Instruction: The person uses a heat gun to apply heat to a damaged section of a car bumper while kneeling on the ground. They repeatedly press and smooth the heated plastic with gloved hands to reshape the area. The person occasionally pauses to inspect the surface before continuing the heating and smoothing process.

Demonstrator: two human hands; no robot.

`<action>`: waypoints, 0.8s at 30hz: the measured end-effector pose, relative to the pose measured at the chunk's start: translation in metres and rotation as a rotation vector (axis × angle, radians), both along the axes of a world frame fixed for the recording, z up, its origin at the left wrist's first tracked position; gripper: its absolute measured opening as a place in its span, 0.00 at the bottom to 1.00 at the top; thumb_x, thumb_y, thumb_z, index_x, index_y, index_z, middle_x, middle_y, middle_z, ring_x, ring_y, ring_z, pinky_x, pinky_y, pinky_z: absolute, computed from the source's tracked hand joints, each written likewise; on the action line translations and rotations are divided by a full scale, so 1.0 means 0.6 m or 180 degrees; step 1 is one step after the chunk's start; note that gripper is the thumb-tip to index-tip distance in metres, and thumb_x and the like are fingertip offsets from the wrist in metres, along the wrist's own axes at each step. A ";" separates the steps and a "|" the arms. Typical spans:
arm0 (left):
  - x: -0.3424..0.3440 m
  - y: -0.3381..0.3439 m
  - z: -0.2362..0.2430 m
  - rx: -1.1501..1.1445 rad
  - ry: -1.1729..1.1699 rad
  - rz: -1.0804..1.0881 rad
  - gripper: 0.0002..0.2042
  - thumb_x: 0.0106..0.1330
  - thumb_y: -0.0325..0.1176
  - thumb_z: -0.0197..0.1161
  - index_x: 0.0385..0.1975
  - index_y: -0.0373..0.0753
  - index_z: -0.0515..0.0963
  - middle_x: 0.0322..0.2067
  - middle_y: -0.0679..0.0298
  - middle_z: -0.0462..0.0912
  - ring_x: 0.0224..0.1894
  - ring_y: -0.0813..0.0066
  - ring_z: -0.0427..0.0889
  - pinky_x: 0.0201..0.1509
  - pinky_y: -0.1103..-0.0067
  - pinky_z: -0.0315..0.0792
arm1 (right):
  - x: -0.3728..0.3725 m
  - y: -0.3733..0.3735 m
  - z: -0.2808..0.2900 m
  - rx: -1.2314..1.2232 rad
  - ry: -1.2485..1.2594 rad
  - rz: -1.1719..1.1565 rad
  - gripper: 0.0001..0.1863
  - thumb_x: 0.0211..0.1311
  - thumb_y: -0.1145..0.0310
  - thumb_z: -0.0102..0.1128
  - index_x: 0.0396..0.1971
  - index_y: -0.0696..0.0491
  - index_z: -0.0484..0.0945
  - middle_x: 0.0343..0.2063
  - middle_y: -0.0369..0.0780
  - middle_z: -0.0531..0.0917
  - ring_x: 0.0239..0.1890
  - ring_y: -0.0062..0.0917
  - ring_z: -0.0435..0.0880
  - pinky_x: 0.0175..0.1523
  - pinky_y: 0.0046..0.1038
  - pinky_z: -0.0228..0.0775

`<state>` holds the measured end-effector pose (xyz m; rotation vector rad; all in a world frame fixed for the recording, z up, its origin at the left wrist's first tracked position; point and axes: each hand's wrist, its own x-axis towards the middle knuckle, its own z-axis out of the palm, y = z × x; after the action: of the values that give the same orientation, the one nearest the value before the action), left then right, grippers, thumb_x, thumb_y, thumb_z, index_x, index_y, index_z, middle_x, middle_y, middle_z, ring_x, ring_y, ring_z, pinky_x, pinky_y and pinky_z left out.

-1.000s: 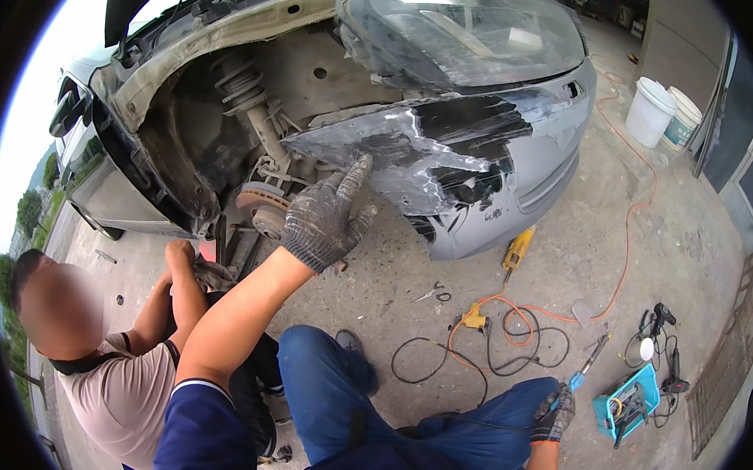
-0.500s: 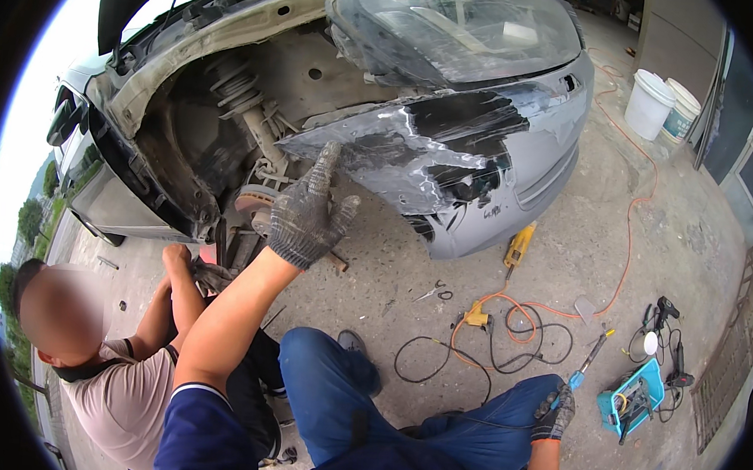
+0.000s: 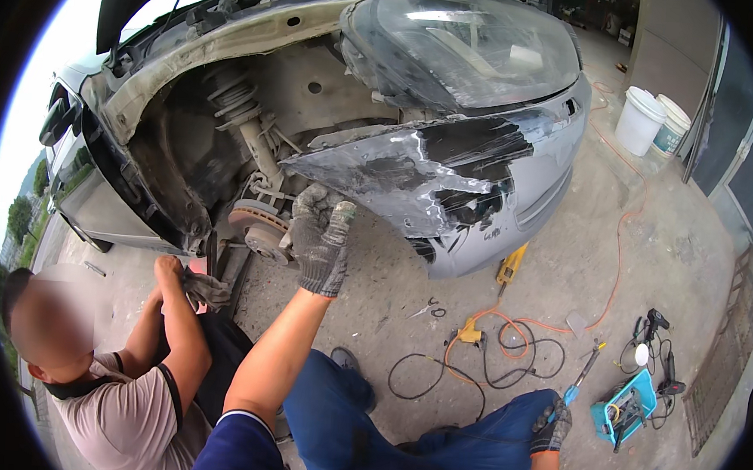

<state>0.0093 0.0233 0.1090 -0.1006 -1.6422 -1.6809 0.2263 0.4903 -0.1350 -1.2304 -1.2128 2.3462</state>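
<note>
A grey car bumper (image 3: 380, 179) with black, scraped patches and whitish cracked lines hangs at the front of the car. At its lower left edge is my left hand (image 3: 320, 244), in a grey knitted glove. Its fingers are bent and the thumb points up; whether they grip the edge is hidden. By my right knee, my gloved right hand (image 3: 552, 428) is closed around a corded soldering iron (image 3: 585, 373) with a blue handle, its metal shaft pointing up and away. The brake disc (image 3: 261, 226) and the suspension strut (image 3: 244, 115) show in the open wheel arch beside my left hand.
A person (image 3: 125, 392) crouches at my left, hands near a red object by the wheel arch. Orange and black cables (image 3: 516, 351), a yellow tool (image 3: 513, 265) and scissors (image 3: 424, 307) lie on the floor. A turquoise tool basket (image 3: 638, 397) stands right; white buckets (image 3: 639, 122) stand farther back.
My left hand has dropped from pointing at the bumper with a stretched finger to bent fingers at its lower edge. The view has shifted slightly. My right hand still holds the soldering iron.
</note>
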 end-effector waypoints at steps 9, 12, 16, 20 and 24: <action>-0.053 0.007 0.028 0.2252 0.0345 -0.1927 0.35 0.55 0.48 0.69 0.61 0.41 0.64 0.57 0.61 0.70 0.59 0.62 0.69 0.68 0.66 0.60 | -0.006 -0.023 0.108 0.0644 0.0422 0.0327 0.10 0.65 0.65 0.54 0.40 0.54 0.75 0.12 0.35 0.72 0.06 0.23 0.66 0.08 0.27 0.57; -0.068 0.007 0.033 0.2351 0.0391 -0.2657 0.36 0.52 0.49 0.72 0.59 0.41 0.65 0.56 0.61 0.71 0.59 0.62 0.69 0.69 0.66 0.59 | -0.019 -0.040 0.153 0.1026 0.0793 0.0523 0.12 0.64 0.63 0.56 0.40 0.55 0.74 0.13 0.34 0.72 0.05 0.20 0.66 0.08 0.23 0.56; -0.090 -0.002 0.022 0.2042 0.0264 -0.2564 0.33 0.49 0.42 0.75 0.56 0.41 0.69 0.51 0.63 0.75 0.54 0.64 0.74 0.63 0.67 0.67 | -0.046 -0.108 0.244 0.1419 0.1049 0.0923 0.15 0.63 0.63 0.58 0.43 0.57 0.73 0.15 0.35 0.74 0.08 0.20 0.68 0.11 0.22 0.60; -0.095 -0.026 0.022 0.1687 0.0229 -0.2466 0.29 0.51 0.38 0.74 0.53 0.41 0.71 0.48 0.63 0.77 0.50 0.66 0.77 0.58 0.69 0.72 | -0.079 -0.189 0.307 0.1712 0.1335 0.1383 0.20 0.62 0.59 0.60 0.44 0.60 0.72 0.15 0.35 0.72 0.09 0.19 0.67 0.13 0.21 0.59; -0.096 -0.007 0.020 0.1820 0.0168 -0.2439 0.29 0.51 0.38 0.74 0.53 0.41 0.70 0.47 0.62 0.77 0.50 0.67 0.76 0.56 0.70 0.73 | -0.088 -0.229 0.339 0.1790 0.1418 0.1572 0.24 0.59 0.56 0.63 0.45 0.60 0.72 0.15 0.35 0.72 0.10 0.19 0.66 0.14 0.21 0.58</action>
<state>-0.0482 0.0190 0.1208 -0.5351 -1.0668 -2.6322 0.1735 0.3528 0.0685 -0.2284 -1.9593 2.1404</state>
